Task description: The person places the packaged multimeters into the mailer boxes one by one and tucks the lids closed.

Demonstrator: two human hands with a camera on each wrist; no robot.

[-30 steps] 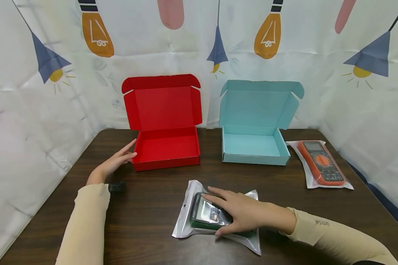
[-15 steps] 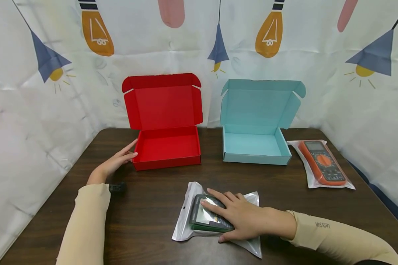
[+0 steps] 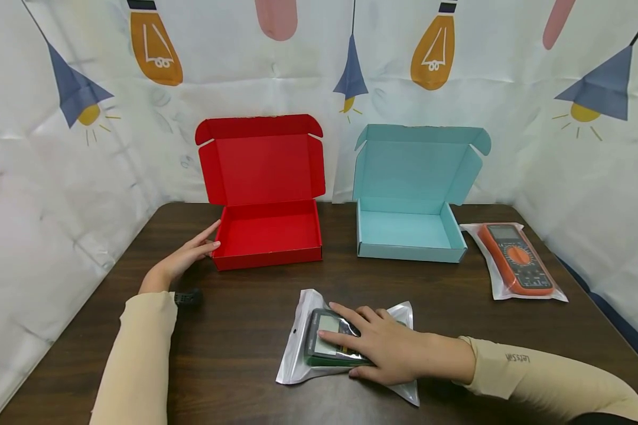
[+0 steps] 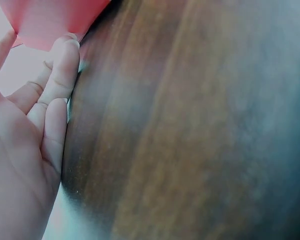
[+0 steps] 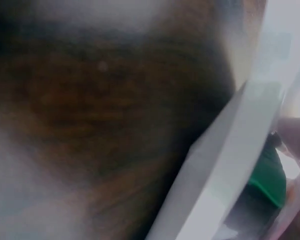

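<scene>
In the head view, my left hand (image 3: 181,265) reaches to the left side of an open red cardboard box (image 3: 268,236), its straight fingers touching that wall. The left wrist view shows those fingers against the red surface. My right hand (image 3: 390,348) lies over a green-cased multimeter (image 3: 326,339) in a clear, silvery zip bag (image 3: 295,360) on the table. The thumb is at the near edge and the fingers go over the far side, covering much of the meter. In the right wrist view, the green case (image 5: 270,177) shows beside the bag.
A light blue cardboard box (image 3: 409,236) stands open to the right of the red one. Farther right lies an orange multimeter (image 3: 517,260) in another clear bag. The dark wooden table (image 3: 228,336) meets a printed cloth backdrop (image 3: 266,88) behind.
My right thumb and fingers have drawn in from a looser spread and now sit closer around the bagged multimeter. The left hand stays at the red box.
</scene>
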